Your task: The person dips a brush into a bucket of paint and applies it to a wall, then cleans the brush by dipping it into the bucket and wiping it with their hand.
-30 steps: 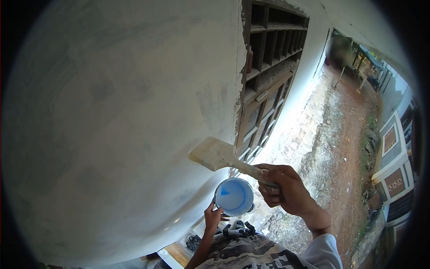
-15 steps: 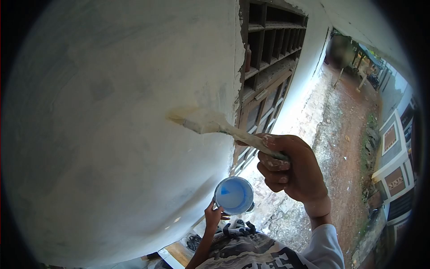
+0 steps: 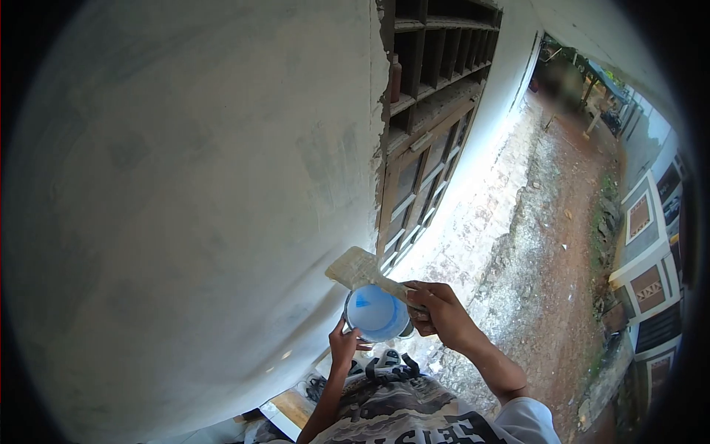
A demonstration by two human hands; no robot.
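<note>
A wide paintbrush (image 3: 356,268) with a pale, paint-smeared handle is gripped in my right hand (image 3: 442,314). Its bristle end points left, over the far rim of a round bucket (image 3: 379,314). The bucket is bluish inside and holds whitish liquid with a bright blue patch. My left hand (image 3: 345,345) supports it at its near left side, fingers round the rim and underneath. To the left stands a white wall (image 3: 222,192) with greyish, unevenly coated patches.
A wooden frame with shelf slots (image 3: 444,55) and a paned window (image 3: 421,181) is set in the wall, a reddish bottle (image 3: 396,78) on one ledge. Rough paving (image 3: 495,214) and a dirt path (image 3: 558,274) run along the right. Shoes (image 3: 316,386) lie below.
My right hand has lowered the paintbrush from the wall, down and slightly right, to above the bucket. My left hand keeps its hold on the bucket. The view has shifted slightly.
</note>
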